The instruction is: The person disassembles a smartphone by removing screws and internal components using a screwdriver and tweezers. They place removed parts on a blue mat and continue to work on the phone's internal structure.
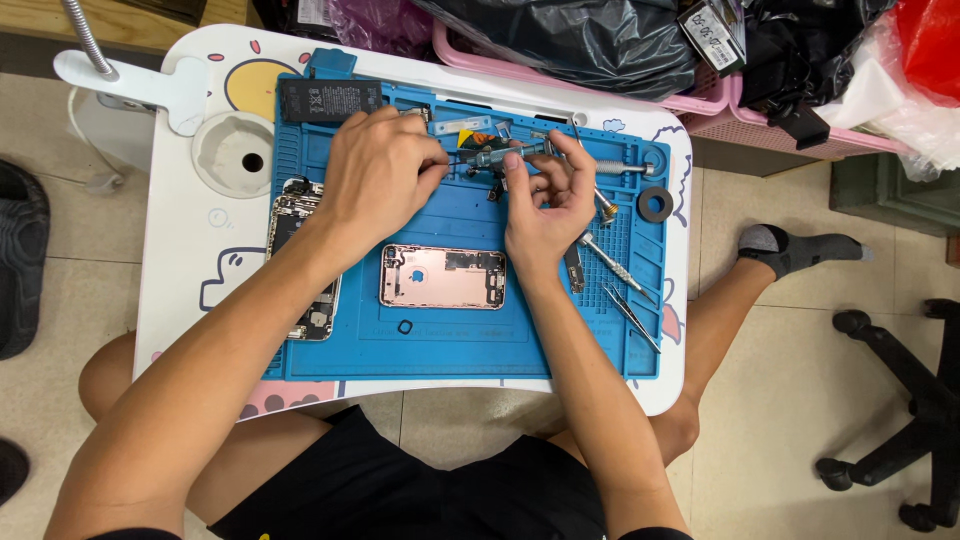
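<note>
My left hand (378, 175) and my right hand (545, 205) meet over the far middle of a blue repair mat (450, 330). Together they hold a grey metal screwdriver (495, 156) lying crosswise, the right fingers on its handle, the left fingertips pinching near its tip. What sits at the tip is hidden by my fingers. A rose-gold phone back housing (442, 276) lies open on the mat just below my hands.
A phone screen assembly (300, 255) lies at the mat's left edge, a black battery (328, 100) at its far left. Screwdrivers (612, 265), tweezers (632, 315) and a black ring (655, 204) lie on the right. Pink baskets with bags (600, 50) stand behind the small white table (180, 260).
</note>
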